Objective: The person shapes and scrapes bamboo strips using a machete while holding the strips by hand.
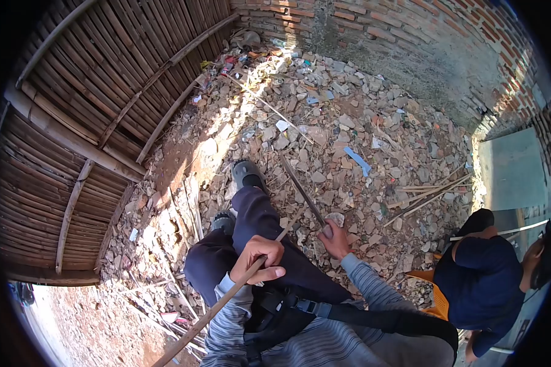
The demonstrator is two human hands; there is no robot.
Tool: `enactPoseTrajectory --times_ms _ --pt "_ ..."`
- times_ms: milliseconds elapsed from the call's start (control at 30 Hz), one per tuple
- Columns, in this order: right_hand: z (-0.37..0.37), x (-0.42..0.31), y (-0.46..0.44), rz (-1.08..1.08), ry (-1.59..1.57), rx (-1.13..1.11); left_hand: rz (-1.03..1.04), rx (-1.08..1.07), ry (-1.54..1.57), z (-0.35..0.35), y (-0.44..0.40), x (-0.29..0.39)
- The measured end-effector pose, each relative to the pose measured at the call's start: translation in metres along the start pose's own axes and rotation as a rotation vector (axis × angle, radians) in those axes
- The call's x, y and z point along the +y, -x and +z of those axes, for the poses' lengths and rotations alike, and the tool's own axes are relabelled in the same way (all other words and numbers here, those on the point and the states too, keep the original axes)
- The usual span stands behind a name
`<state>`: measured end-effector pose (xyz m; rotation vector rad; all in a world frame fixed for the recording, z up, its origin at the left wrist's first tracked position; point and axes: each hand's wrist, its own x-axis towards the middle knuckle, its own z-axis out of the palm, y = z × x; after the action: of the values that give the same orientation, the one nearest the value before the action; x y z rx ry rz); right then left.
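Observation:
My left hand (258, 260) is closed around a long wooden stick (211, 311). The stick runs from the lower edge of view, past my lap, to a thinner tip above my thigh. In my right hand (337, 241) is the handle of a machete (304, 194); its narrow dark blade points forward and left over the rubble. Blade and stick are apart, with the stick's tip left of the machete handle. My fingers partly hide the handle.
Rubble (324, 134) covers the ground around my shoes (248, 174). A bamboo-slat wall (104, 79) stands left, a brick wall (404, 30) ahead. Thin sticks (428, 194) lie right. Near them, a person (483, 269) in dark clothes sits by an orange chair (439, 300).

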<state>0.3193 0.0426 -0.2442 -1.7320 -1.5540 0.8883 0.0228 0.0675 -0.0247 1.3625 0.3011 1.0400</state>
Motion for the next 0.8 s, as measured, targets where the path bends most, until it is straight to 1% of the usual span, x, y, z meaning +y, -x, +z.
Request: enactPoseTrajectory --times_ms 33,67,100,133,167,233,267,333,367,433,467,533,567,600,633,667,700,733,767,800 --pt "0.004 0.002 -0.002 -0.064 0.072 0.023 -0.018 -0.066 -0.023 0.000 -0.001 0.002" --pt "0.008 0.003 -0.006 -0.067 0.073 0.022 -0.036 -0.131 -0.046 0.001 -0.001 0.004" --pt "0.011 0.006 -0.010 -0.090 -0.034 -0.032 -0.081 -0.157 -0.087 0.002 -0.001 0.008" --pt "0.013 0.009 -0.012 -0.111 -0.141 -0.087 -0.082 -0.153 -0.087 0.002 0.001 0.007" --pt "0.011 0.014 -0.013 -0.107 -0.141 -0.089 -0.094 -0.215 -0.120 0.002 0.003 0.007" --pt "-0.006 -0.001 -0.019 0.471 -0.224 -0.402 -0.104 -0.329 -0.171 0.003 0.003 0.006" --pt "-0.007 0.006 -0.019 0.474 -0.223 -0.398 -0.103 -0.332 -0.167 0.005 0.001 0.005" --pt "-0.007 0.025 -0.019 0.441 -0.177 -0.488 -0.124 -0.410 -0.128 0.009 0.001 0.002" --pt "-0.009 0.027 -0.016 0.443 -0.174 -0.489 -0.117 -0.408 -0.107 0.011 0.001 0.000" --pt "-0.007 0.031 -0.010 0.025 0.024 -0.267 -0.118 -0.381 -0.130 0.015 0.002 0.000" --pt "-0.010 0.026 -0.007 0.029 0.023 -0.266 -0.118 -0.356 -0.155 0.016 0.002 0.001" --pt "-0.021 0.001 -0.002 -0.034 0.027 -0.300 -0.111 -0.321 -0.143 0.015 0.006 0.002" --pt "-0.016 0.006 0.001 -0.034 0.025 -0.302 -0.101 -0.281 -0.134 0.014 0.008 0.003" --pt "-0.010 0.007 0.005 -0.140 -0.008 -0.238 -0.103 -0.279 -0.135 0.013 0.009 0.001" --pt "-0.006 0.007 0.006 -0.245 -0.040 -0.174 -0.035 -0.233 -0.126 0.012 0.010 -0.002" --pt "-0.005 0.009 0.008 -0.245 -0.041 -0.178 0.032 -0.185 -0.116 0.012 0.012 -0.005" --pt "-0.006 0.001 0.012 0.014 -0.215 -0.298 0.029 -0.181 -0.116 0.013 0.013 -0.006" --pt "-0.006 -0.006 0.014 0.276 -0.389 -0.414 0.055 -0.067 -0.088 0.015 0.014 -0.008" --pt "-0.002 -0.002 0.015 0.277 -0.391 -0.418 0.082 0.047 -0.061 0.016 0.016 -0.009" --pt "0.004 0.003 0.014 0.242 -0.312 -0.390 0.113 0.062 -0.028 0.011 0.020 -0.015"
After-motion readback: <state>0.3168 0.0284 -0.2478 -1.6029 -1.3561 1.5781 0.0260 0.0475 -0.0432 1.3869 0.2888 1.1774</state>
